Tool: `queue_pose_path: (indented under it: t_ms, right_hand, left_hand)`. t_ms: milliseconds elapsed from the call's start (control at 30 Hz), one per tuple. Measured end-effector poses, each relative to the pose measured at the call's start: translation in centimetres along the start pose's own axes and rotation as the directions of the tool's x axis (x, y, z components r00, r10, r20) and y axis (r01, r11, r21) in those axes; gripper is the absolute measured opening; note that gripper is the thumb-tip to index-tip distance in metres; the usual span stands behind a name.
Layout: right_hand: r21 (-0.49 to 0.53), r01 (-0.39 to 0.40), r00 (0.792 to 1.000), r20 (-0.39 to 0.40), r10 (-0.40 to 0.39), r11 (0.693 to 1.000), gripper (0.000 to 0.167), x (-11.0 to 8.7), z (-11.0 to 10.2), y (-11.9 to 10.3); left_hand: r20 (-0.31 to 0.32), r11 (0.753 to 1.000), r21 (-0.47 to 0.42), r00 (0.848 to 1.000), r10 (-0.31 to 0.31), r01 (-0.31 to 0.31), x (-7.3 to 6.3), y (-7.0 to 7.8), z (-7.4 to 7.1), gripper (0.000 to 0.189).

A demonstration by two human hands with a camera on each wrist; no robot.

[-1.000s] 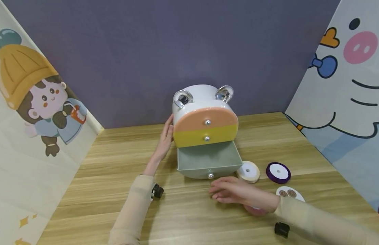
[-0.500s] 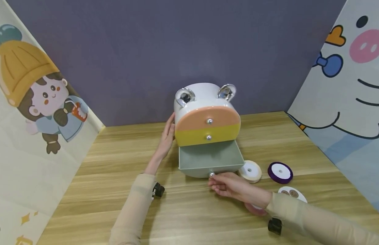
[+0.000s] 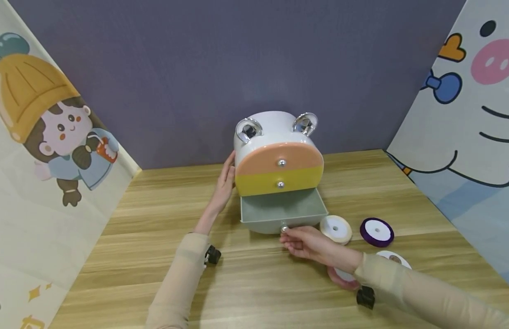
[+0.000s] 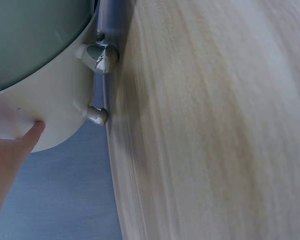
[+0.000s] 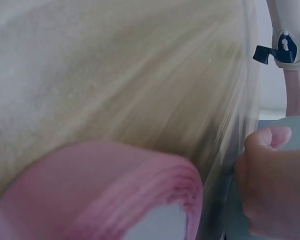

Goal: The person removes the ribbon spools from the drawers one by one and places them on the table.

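A small white drawer cabinet point(image 3: 275, 125) with two silver ring ears stands near the back of the table. Its orange upper drawer point(image 3: 262, 160) and yellow middle drawer point(image 3: 258, 182) are closed. The grey-green bottom drawer point(image 3: 279, 203) is pulled out, with nothing seen inside. My right hand point(image 3: 308, 242) pinches that drawer's round silver knob point(image 3: 284, 229) between thumb and fingers. Against the cabinet's left side rests my left hand point(image 3: 223, 187), fingers extended. In the left wrist view, its thumb point(image 4: 35, 132) lies on the white shell point(image 4: 55, 110), near two silver feet point(image 4: 102, 60).
Right of the drawer lie a cream ribbon roll point(image 3: 336, 229) and a purple one point(image 3: 377, 232). A pink ribbon roll point(image 5: 100, 185) sits under my right wrist, and a white disc with brown circles point(image 3: 396, 258) is partly covered by the sleeve. A grey wall point(image 3: 176, 91) stands behind.
My right hand has reached the bottom drawer's knob and taken hold of it. The drawer has slid slightly inward. My left hand has stayed against the cabinet.
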State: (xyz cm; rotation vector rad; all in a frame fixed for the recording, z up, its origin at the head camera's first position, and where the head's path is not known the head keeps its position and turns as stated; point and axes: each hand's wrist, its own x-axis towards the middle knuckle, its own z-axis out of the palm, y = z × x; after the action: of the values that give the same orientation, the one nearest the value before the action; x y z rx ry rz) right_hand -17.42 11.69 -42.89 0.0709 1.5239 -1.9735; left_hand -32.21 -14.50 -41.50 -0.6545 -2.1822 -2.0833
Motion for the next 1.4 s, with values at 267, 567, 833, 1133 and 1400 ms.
queue_pose_path:
  t_ms: [267, 567, 833, 1133, 1400]
  right_hand:
    - [0.014, 0.028, 1.0, 0.012, -0.028, 1.0, 0.019, 0.9, -0.3, -0.4]
    - [0.03, 0.041, 0.999, -0.007, -0.041, 0.999, 0.017, 2.2, -0.5, -1.1]
    - [0.056, 0.046, 0.999, 0.001, -0.046, 0.997, 0.018, 3.1, -0.7, -1.7]
    - [0.038, 0.059, 0.997, -0.044, -0.058, 0.998, 0.017, 4.4, -0.9, -2.4]
    - [0.014, 0.055, 0.996, -0.07, -0.054, 0.998, 0.022, 4.9, -1.1, -3.1]
  left_hand:
    - [0.006, 1.0, -0.002, 1.0, -0.022, 0.022, -0.2, 0.9, 0.0, 0.05]
    - [0.011, 1.0, 0.004, 1.0, -0.017, 0.017, -1.1, 3.0, 0.3, 0.051]
    - [0.001, 1.0, 0.005, 1.0, -0.019, 0.019, -1.1, 2.9, 0.3, 0.051]
    - [0.007, 0.999, 0.013, 0.999, -0.042, 0.042, -1.2, 2.7, 0.5, 0.051]
    - [0.01, 0.999, 0.014, 1.0, -0.03, 0.03, -1.0, 2.7, 0.6, 0.05]
